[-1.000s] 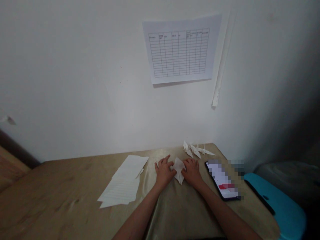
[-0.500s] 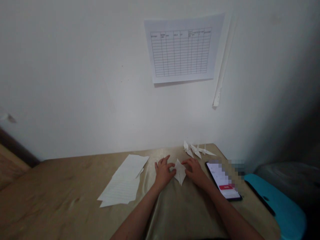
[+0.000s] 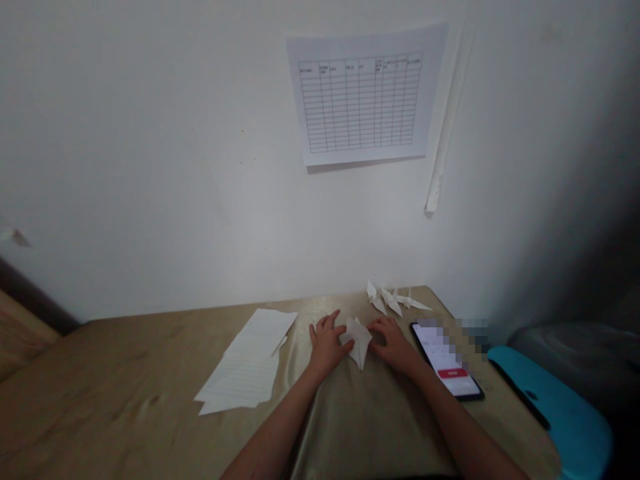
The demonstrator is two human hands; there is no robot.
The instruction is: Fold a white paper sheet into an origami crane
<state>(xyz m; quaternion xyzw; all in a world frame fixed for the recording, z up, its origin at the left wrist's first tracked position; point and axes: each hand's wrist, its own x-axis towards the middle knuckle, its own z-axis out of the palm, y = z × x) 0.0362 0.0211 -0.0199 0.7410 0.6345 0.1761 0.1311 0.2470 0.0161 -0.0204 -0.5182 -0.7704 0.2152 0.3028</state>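
Observation:
A small white folded paper [image 3: 359, 341], creased into a kite-like shape with its narrow point toward me, lies on the table between my hands. My left hand [image 3: 326, 343] has its thumb and index finger on the paper's left side, where a flap stands out; its other fingers are spread. From the opposite side, my right hand [image 3: 393, 343] holds the right edge between thumb and bent index finger. Beyond it, several folded paper cranes [image 3: 393, 300] sit close together near the wall.
White paper sheets [image 3: 245, 363], some lined, lie overlapping to the left. A lit phone [image 3: 445, 360] rests by my right forearm. Beyond the right table edge is a turquoise object [image 3: 560, 407]. A printed table sheet [image 3: 365, 100] hangs on the wall. The brown table cover [image 3: 125, 373] is wrinkled.
A flap on the paper's left side has spread outward, making its outline wider and more uneven. My right fingertips have shifted slightly to the right; my left hand has barely moved.

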